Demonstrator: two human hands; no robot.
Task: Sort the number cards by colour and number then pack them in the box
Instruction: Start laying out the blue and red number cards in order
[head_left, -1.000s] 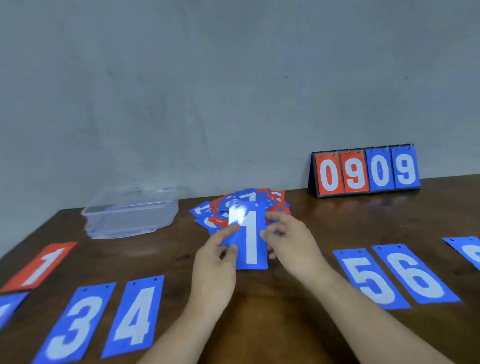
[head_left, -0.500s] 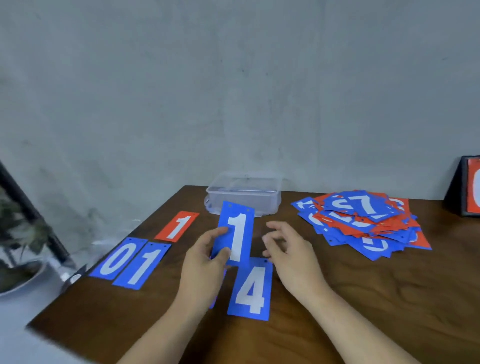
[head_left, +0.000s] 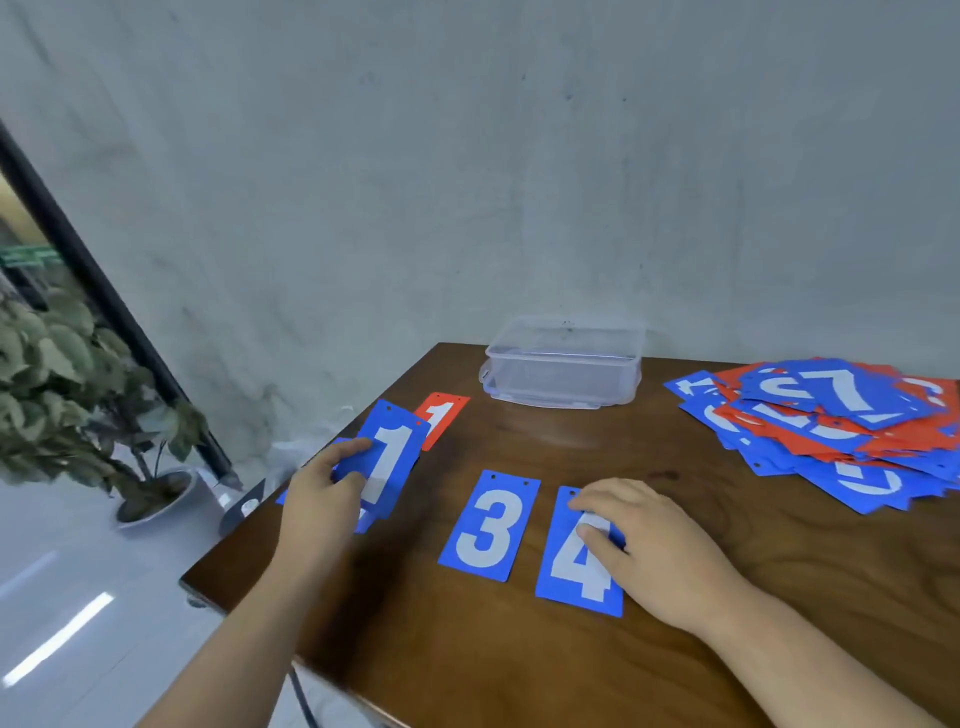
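Readable numerals, left to right:
- White "1" on a blue rectangular card (head_left: 389, 460).
- White "1" on a red rectangular card (head_left: 441, 415), just behind the first.
- White "3" on a second blue card (head_left: 491, 525).
- White "4" on a third blue card (head_left: 576, 571), with its upper part covered.
- White "7" on the topmost blue card (head_left: 844, 397) of a mixed red-and-blue pile (head_left: 779, 431).

The lower numerals in the pile are cut off and unreadable.
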